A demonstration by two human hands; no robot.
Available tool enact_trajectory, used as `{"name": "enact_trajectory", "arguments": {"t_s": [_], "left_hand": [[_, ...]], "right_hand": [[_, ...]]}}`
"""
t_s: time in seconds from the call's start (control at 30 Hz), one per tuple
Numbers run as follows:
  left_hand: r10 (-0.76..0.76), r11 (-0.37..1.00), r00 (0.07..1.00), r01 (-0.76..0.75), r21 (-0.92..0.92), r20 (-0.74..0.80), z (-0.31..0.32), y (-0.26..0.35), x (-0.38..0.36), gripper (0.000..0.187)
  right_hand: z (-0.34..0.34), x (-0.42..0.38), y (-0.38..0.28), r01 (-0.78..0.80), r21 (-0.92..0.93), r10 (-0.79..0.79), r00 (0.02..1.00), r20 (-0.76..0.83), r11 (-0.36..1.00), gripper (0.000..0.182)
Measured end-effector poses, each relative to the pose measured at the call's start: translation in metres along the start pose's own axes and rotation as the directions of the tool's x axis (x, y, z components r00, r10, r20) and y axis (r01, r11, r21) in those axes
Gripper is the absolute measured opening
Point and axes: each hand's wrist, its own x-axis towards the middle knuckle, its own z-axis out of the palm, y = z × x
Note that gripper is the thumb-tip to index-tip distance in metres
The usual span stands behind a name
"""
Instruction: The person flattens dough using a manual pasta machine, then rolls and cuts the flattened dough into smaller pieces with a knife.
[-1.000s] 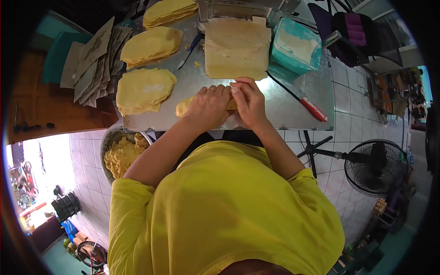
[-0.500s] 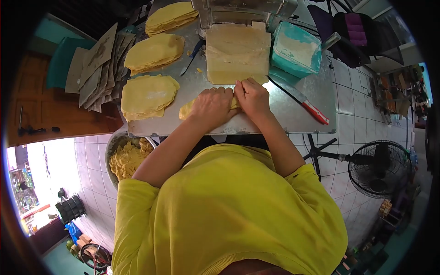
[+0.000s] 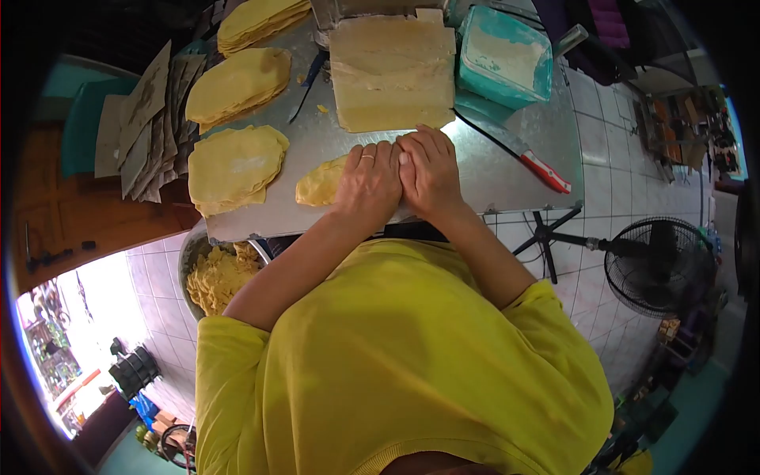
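Observation:
A lump of yellow dough [image 3: 317, 183] lies on the metal table, long and smooth, its left end sticking out from under my hands. My left hand [image 3: 369, 180], with a ring on one finger, is curled over the dough and presses on it. Right beside it and touching it, my right hand [image 3: 428, 170] is closed over the dough's right part, which is hidden. Just beyond my fingers is a tan, floury sheet or board [image 3: 392, 79] in front of a metal machine [image 3: 324, 12].
Stacks of flat dough sheets [image 3: 237, 166] line the table's left side. To the right are a red-handled knife [image 3: 545, 172] and a teal tub [image 3: 507, 67] of white powder. A bowl of dough [image 3: 218, 281] stands below left; a fan [image 3: 661, 265] is at right.
My hands have drawn together and the right one has flattened over the dough. More of the dough's left end shows. The view has shifted slightly.

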Motion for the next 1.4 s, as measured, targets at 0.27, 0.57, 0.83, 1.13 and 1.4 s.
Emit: {"name": "enact_trajectory", "arguments": {"t_s": [0.27,0.57,0.83,1.13,1.4], "left_hand": [[-0.174,0.970,0.978,0.191,-0.153,0.115,0.001,-0.014,0.022,0.021],[-0.298,0.890,0.858,0.408,-0.203,0.419,-0.027,-0.008,0.035,0.032],[-0.111,0.967,0.993,0.119,-0.223,0.051,-0.036,0.016,-0.011,0.050],[-0.090,0.994,0.996,0.092,-0.051,0.027,0.000,-0.005,-0.004,0.032],[-0.245,0.950,0.969,0.242,-0.195,0.013,0.006,-0.031,0.025,0.021]], "right_hand": [[0.018,0.022,0.019,-0.121,-0.131,0.138,0.982,0.131,0.984,0.026],[0.002,0.030,0.007,-0.159,-0.158,0.184,0.969,0.164,0.975,0.034],[-0.012,-0.006,-0.011,-0.074,-0.109,0.071,0.997,-0.033,0.991,0.016],[0.008,0.005,-0.003,-0.010,-0.028,0.011,0.999,0.032,1.000,0.017],[0.025,0.040,0.016,0.007,-0.170,0.020,0.987,0.159,0.986,0.031]]}}
